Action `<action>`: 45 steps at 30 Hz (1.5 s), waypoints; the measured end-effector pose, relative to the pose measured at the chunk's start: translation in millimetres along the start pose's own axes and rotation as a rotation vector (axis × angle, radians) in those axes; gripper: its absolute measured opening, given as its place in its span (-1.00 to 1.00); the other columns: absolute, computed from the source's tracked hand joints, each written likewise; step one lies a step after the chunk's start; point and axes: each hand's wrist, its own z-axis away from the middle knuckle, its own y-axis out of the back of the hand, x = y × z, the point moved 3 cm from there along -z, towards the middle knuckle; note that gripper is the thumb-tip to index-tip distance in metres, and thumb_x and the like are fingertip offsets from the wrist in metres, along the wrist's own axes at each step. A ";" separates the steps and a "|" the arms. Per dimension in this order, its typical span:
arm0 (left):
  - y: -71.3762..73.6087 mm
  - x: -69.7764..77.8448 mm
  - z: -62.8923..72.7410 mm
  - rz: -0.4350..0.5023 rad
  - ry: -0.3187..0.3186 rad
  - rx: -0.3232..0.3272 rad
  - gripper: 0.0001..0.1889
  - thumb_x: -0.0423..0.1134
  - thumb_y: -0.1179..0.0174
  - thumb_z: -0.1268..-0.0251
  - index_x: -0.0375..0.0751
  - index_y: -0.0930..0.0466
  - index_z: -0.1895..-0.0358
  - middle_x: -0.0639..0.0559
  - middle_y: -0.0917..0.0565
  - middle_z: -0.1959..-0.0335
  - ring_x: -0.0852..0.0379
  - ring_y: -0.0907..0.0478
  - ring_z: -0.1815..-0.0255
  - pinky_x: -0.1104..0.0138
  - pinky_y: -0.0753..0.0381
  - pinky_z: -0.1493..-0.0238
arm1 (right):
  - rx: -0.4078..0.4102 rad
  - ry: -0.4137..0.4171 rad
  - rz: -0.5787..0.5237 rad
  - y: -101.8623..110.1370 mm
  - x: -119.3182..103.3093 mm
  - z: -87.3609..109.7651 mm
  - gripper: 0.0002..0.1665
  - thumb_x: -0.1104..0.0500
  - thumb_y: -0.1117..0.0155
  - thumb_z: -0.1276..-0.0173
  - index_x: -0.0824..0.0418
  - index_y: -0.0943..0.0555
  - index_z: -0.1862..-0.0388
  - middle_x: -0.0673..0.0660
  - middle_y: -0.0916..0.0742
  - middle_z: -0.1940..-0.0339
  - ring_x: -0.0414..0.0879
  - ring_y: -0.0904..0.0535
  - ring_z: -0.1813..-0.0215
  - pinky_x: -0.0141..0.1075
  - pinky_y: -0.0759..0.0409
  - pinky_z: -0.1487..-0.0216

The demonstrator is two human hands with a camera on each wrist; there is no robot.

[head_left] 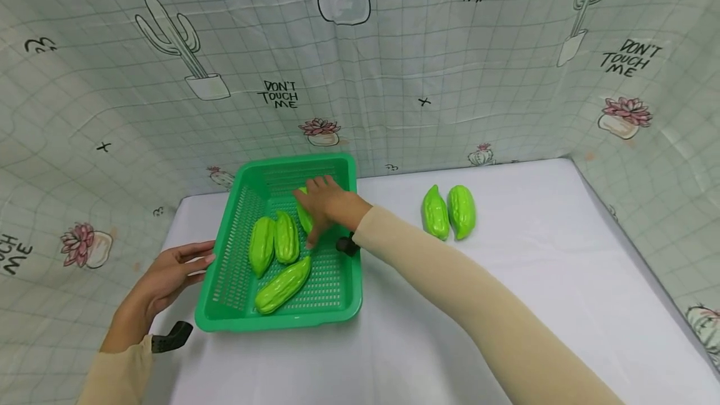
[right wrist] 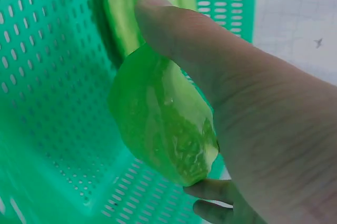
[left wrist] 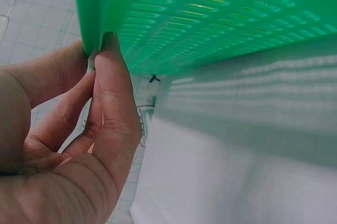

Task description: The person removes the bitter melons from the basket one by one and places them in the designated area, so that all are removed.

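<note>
- Gourd (right wrist: 163, 121) lies inside the green basket (head_left: 281, 325), right under my right hand (head_left: 326, 205); its long axis runs from thumb to fingertips, which grip it between them.
- My left hand (head_left: 174, 274), farther from it, pinches the basket's rim.
- My right wrist view shows fingertips at the gourd's end; only the head view gives me two other gourds (head_left: 462, 211) on the white table (head_left: 523, 280).

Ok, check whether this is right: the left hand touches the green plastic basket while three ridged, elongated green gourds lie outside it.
Not three: the head view shows two ridged, elongated green gourds outside the green plastic basket. The left hand does touch it.
</note>
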 end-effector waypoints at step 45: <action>-0.6 -4.2 -2.2 0.042 -0.015 -0.005 -0.35 -0.25 -0.20 -0.64 -0.62 -0.21 -0.55 0.48 -0.59 0.09 0.39 -0.68 0.13 0.44 -0.70 0.06 | 0.492 -0.041 -0.278 -32.6 102.0 159.5 0.49 -0.27 -0.80 0.07 0.16 -0.19 -0.72 0.37 -0.32 -0.60 0.31 -0.16 -0.63 0.21 -0.11 -0.64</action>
